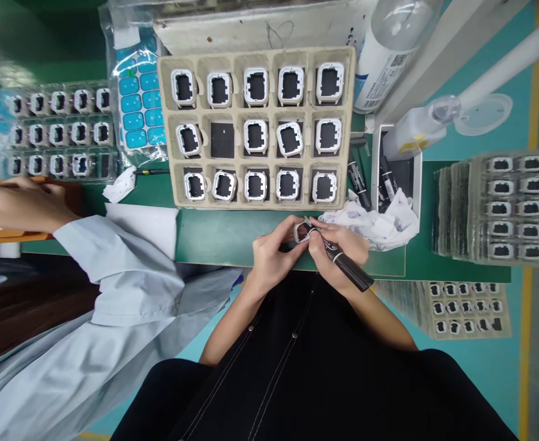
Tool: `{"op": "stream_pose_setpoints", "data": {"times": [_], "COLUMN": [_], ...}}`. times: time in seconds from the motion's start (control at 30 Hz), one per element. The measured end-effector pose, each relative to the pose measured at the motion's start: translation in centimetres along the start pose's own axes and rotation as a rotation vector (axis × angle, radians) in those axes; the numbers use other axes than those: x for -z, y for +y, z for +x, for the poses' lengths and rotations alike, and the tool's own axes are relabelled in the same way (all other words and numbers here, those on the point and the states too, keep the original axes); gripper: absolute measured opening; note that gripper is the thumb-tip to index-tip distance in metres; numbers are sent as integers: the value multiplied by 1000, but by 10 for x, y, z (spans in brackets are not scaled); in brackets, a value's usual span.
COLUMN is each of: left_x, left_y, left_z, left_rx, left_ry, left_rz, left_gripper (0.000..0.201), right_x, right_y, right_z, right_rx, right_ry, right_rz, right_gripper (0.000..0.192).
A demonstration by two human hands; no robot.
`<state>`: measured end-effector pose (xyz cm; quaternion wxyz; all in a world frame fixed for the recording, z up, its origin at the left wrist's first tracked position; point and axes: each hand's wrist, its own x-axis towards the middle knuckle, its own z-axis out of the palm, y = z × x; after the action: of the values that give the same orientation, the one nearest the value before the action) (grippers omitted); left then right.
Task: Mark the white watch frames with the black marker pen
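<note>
Between the fingers of my left hand (272,254) is a small white square frame (301,231) with rounded corners, held up near the table's front edge. My right hand (336,251) grips a black marker pen (350,269), its writing end at the frame and its thick end pointing down to the right. Fingers partly hide the tip and the frame's right side. Just beyond my hands lies a beige moulded tray (269,110) with similar white frames in its pockets; one pocket in the middle row shows only its dark bottom (222,141).
A co-worker's hand (26,205) and grey sleeve (117,263) are at the left, near clear trays of frames (58,131). Crumpled white cloth (380,220), a box with markers (419,177) and bottles (416,128) lie right. Stacked trays (517,208) stand far right.
</note>
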<state>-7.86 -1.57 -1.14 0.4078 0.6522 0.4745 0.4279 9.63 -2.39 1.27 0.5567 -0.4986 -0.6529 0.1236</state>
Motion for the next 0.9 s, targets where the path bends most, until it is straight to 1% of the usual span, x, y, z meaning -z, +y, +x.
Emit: {"op": "stream_pose_setpoints", "data": {"times": [0.1, 0.27, 0.37, 0.5, 0.6, 0.67, 0.77, 0.83, 0.9], "left_x": [0, -3, -3, -1, 1, 1, 1, 1, 2], "left_y": [1, -1, 1, 3, 1, -2, -6, -7, -8], "left_z": [1, 3, 5, 8, 9, 9, 9, 10, 10], "left_rx": [21, 59, 86, 100, 146, 174, 146, 105, 82], "left_ry": [3, 57, 44, 27, 11, -1, -3, 1, 7], "left_rz": [-23, -131, -177, -260, -300, -319, -364, -384, -390], "left_gripper": [30, 51, 58, 63, 68, 67, 59, 55, 53], "right_x": [1, 1, -1, -4, -4, -3, -2, -2, -4], "right_y": [0, -2, -2, -1, 0, 0, -1, -3, -3], "right_z": [0, -3, -4, -4, -1, 2, 5, 7, 7], "right_rx": [-10, -31, -45, -23, 41, 88, 117, 144, 161], "right_ry": [-3, 60, 93, 128, 129, 98, 20, 14, 34], "right_rz": [26, 102, 150, 225, 254, 298, 328, 322, 312], "right_gripper": [18, 16, 14, 13, 11, 14, 19, 18, 16]}}
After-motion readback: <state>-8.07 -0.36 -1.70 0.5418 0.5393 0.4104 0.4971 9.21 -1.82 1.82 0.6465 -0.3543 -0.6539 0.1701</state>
